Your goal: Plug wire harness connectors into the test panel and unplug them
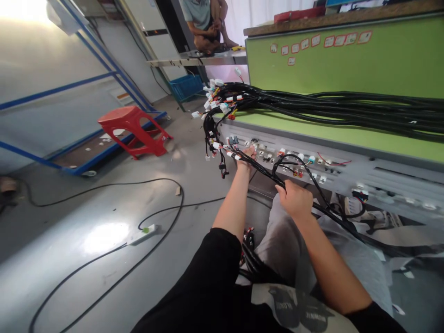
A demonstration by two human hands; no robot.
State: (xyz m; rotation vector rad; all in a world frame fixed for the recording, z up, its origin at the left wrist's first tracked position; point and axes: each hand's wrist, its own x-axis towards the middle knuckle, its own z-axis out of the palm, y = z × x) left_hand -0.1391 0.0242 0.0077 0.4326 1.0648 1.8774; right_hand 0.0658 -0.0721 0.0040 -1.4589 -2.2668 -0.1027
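Note:
A black-wrapped wiring harness (261,169) runs slantwise in front of me, from loose connectors at its upper left end down to the lower right. My left hand (247,155) is closed around it close to the white connectors, its fingers partly hidden behind the strands. Further along, my right hand (297,198) grips the same harness in a fist. Between and beyond the hands, a thin black branch (314,178) loops off toward a dark connector (360,194). Just past the harness, a grey board (350,178) carries several small white connector holders.
A thick bundle of finished-looking black harnesses (312,105) lies along the green bench (333,60). More cables (255,261) hang beside my leg. Left are a red stool (133,129), a blue-framed cart (100,152) and a floor cord (180,203). Another person (204,25) sits at the back.

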